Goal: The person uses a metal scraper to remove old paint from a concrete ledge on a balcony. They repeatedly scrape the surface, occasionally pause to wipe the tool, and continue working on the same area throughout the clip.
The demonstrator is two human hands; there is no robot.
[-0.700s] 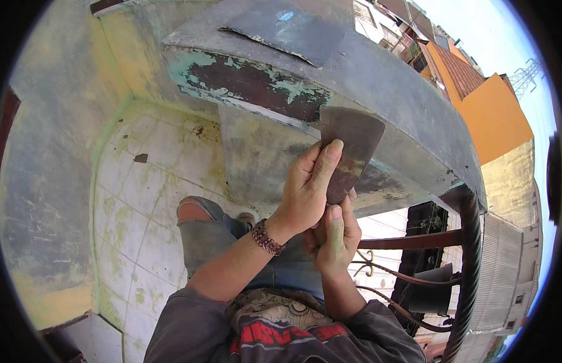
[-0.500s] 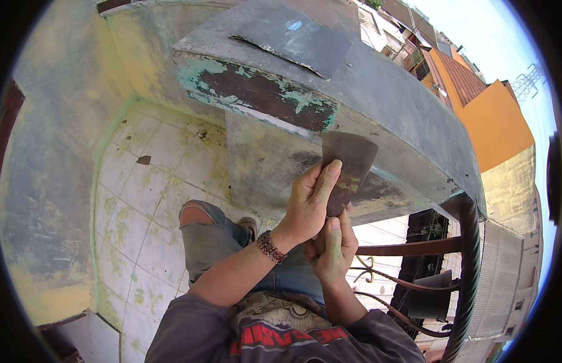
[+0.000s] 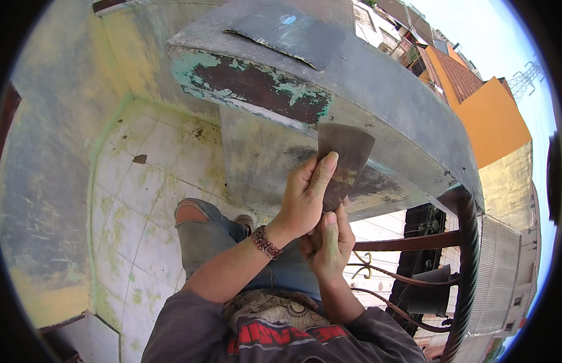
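This is an outdoor balcony of a house in a town — a worn concrete parapet with peeling green paint, a stained tiled floor. Beyond the curled iron railing stand neighbouring buildings — one orange.

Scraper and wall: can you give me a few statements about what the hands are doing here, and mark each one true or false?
1. Both hands, left hand and right hand, grip the scraper. True.
2. The scraper blade rests on the floor tiles. False: it is pressed against the side of the grey wall ledge.
3. A beaded bracelet sits on the left wrist. True.
4. The ledge paint is fresh and even. False: green paint is flaking off, showing dark brown patches.
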